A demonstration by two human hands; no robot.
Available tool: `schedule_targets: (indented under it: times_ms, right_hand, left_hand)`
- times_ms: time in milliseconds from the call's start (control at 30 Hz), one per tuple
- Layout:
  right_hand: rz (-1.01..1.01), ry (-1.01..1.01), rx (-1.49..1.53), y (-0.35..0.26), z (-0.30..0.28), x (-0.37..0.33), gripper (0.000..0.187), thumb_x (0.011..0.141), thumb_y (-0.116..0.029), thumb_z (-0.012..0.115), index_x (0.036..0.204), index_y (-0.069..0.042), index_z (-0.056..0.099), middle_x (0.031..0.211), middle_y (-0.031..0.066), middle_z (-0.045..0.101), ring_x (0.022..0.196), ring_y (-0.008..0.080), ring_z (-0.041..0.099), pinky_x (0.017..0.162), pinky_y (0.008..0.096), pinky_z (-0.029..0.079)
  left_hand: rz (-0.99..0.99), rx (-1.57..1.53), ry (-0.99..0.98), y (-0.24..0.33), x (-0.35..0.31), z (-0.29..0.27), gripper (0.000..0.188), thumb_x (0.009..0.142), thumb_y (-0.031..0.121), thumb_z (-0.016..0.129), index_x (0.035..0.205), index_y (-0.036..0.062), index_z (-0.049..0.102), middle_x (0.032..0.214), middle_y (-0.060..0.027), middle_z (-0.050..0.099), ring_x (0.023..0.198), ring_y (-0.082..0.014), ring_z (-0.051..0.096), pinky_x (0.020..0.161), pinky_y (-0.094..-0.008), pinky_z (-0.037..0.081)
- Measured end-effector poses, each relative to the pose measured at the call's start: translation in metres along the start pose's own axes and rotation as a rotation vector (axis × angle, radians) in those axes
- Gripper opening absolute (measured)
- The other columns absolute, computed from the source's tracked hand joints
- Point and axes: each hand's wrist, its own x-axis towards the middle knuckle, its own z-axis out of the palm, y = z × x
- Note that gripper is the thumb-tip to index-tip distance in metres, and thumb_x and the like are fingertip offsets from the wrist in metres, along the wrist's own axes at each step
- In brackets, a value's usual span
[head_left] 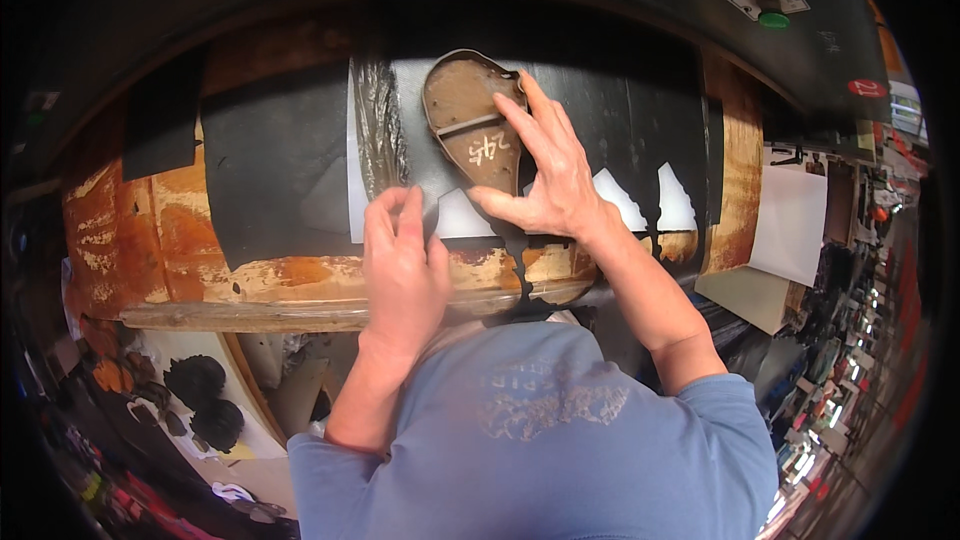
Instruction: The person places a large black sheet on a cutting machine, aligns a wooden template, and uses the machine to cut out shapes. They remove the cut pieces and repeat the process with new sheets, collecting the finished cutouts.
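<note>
My right hand (550, 165) spans a brown cutting die (465, 100) with a metal rim, rounded at the far end and narrower towards me. Its fingertips rest on the die's top and right edge, and the thumb lies by the narrow end. Beneath the die is a black sheet (590, 115), its near edge cut into jagged points over white sheet (622, 202). To the left of the die, my left hand (405, 260) is closed, slightly blurred, around a small dark cut piece (430, 217). Much of that piece is hidden by the fingers.
A worn wooden board (300, 282) lies under the sheets. Another black sheet (270, 170) is at left, beside a crinkled dark strip (380, 130). A dark machine beam with a green button (773, 18) hangs over the far side. Round black pieces (215, 420) lie lower left.
</note>
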Motion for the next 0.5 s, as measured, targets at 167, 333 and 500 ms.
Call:
schedule_targets:
  times_ms: [167,333,500]
  right_hand:
    - [0.006,-0.039,0.041,0.005,0.003,0.008,0.105,0.065,-0.039,0.097,0.153,0.0,0.055,0.162,0.0397,0.039,0.14,0.0535,0.051,0.115,0.0572,0.047]
    - [-0.036,-0.162,0.116,0.014,-0.01,-0.002,0.113,0.061,-0.045,0.101,0.156,-0.007,0.053,0.169,0.0362,0.03,0.145,0.0544,0.045,0.118,0.058,0.045]
    - [-0.036,-0.143,0.118,0.011,-0.009,-0.004,0.112,0.061,-0.044,0.101,0.157,-0.01,0.053,0.169,0.0352,0.03,0.147,0.0538,0.045,0.119,0.0568,0.045]
  left_hand:
    - [0.012,0.016,0.059,-0.01,0.011,-0.007,0.053,0.085,-0.012,0.071,0.137,-0.0031,0.066,0.129,-0.0208,0.065,0.099,-0.0319,0.07,0.081,-0.0398,0.06]
    - [-0.162,-0.124,-0.035,-0.008,0.013,-0.017,0.045,0.087,-0.013,0.069,0.131,-0.0039,0.069,0.121,-0.0194,0.069,0.082,-0.0235,0.069,0.07,-0.0332,0.059]
    - [-0.177,-0.2,-0.026,-0.01,0.019,-0.023,0.036,0.09,-0.014,0.068,0.124,-0.0046,0.073,0.112,-0.0165,0.073,0.083,-0.0203,0.071,0.073,-0.0307,0.059]
